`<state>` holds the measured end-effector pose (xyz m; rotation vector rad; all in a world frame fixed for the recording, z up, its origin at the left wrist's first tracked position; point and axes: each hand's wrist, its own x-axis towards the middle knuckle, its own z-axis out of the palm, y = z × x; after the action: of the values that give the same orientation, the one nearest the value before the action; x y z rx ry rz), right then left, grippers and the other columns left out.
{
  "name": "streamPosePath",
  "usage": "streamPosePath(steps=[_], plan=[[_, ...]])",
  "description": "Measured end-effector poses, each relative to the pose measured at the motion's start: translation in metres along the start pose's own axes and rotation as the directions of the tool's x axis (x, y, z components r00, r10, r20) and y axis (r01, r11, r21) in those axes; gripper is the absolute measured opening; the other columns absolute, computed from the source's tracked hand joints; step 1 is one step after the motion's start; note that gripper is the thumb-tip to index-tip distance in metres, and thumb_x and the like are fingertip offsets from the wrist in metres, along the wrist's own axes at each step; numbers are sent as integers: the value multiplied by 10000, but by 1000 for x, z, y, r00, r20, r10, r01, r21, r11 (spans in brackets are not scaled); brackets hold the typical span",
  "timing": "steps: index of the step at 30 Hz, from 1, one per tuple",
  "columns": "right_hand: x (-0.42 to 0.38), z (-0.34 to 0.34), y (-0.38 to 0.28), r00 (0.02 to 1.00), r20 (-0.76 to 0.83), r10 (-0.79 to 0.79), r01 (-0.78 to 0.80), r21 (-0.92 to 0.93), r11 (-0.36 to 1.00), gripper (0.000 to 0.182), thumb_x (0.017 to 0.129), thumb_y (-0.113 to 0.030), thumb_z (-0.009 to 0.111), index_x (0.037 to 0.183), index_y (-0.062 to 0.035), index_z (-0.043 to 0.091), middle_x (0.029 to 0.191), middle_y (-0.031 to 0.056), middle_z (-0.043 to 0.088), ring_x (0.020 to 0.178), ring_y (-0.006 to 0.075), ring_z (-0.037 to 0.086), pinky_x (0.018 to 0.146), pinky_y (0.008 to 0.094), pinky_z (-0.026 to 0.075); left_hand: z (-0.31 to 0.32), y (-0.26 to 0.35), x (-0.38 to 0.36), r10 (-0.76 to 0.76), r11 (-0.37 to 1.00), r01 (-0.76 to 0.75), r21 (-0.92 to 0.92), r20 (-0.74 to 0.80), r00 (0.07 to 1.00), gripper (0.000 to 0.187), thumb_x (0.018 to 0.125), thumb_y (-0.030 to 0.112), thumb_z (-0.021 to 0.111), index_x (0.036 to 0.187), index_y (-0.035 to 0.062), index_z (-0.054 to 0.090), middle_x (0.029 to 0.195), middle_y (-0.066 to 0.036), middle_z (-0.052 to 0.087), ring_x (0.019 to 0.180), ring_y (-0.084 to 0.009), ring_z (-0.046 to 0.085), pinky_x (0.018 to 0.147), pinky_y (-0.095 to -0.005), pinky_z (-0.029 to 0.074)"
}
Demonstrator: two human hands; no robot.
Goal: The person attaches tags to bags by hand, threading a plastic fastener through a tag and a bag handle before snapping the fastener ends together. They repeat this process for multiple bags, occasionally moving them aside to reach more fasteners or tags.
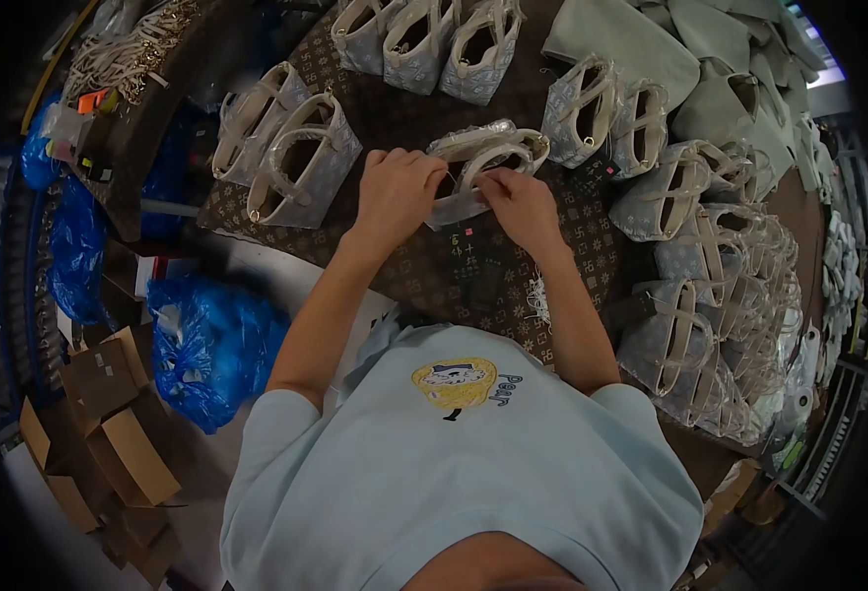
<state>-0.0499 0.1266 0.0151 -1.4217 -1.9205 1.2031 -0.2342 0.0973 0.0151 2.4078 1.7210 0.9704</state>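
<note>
A small grey-and-white patterned handbag (459, 210) with pale, plastic-wrapped handles stands on the brown patterned table in front of me. My left hand (401, 193) is at its left end, thumb and fingers pinched together; whatever lies between the fingertips is too small to make out. At the front handle (501, 154), the fingers of my right hand (525, 205) are closed on its lower right part. Between the two hands, the bag's opening faces up.
Similar bags (301, 167) stand left, with more (483, 54) at the back and many (670, 335) crowded right. Grey-green pouches (631, 44) pile up behind. Straps (124, 49) lie on a side surface. A blue plastic bag (207, 345) and open cartons (133, 458) sit below left.
</note>
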Motion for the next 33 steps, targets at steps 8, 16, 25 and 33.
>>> streamPosePath(steps=[8, 16, 25, 33], plan=[[-32, 9, -22, 982, 136, -129, 31, 561, 827, 138, 803, -45, 642, 934, -2, 637, 791, 32, 634, 626, 61, 553, 560, 196, 448, -18, 40, -37, -423, 510, 554, -657, 369, 827, 198, 885, 176, 518, 940, 11, 612, 760, -74, 625, 648, -158, 582, 585, -261, 437], [-43, 4, -1, 977, -1, -215, 211, 178, 961, 108, 843, -126, 612, 851, -23, 579, 680, 24, 560, 559, 66, 484, 509, 212, 393, 9, 50, -60, -557, 103, 738, -667, 576, 598, 223, 884, 210, 558, 944, 1, 606, 752, -14, 597, 662, -61, 530, 539, -212, 413], [-55, 5, 8, 997, 41, 60, -73, 526, 847, 170, 934, -221, 479, 881, -62, 502, 713, -3, 553, 547, 38, 464, 456, 166, 364, 68, 55, -70, -717, 367, 833, -415, 444, 537, 243, 797, 288, 637, 841, 50, 617, 547, -104, 565, 470, -209, 564, 477, -286, 424], [-44, 39, 33, 874, 154, 461, -390, 788, 477, 160, 944, -236, 458, 916, -84, 499, 800, -11, 575, 580, 57, 496, 481, 206, 412, 14, 65, -73, -309, 829, 336, -447, 134, 942, 211, 835, 237, 601, 972, 83, 646, 713, -67, 622, 590, -165, 592, 517, -254, 437]])
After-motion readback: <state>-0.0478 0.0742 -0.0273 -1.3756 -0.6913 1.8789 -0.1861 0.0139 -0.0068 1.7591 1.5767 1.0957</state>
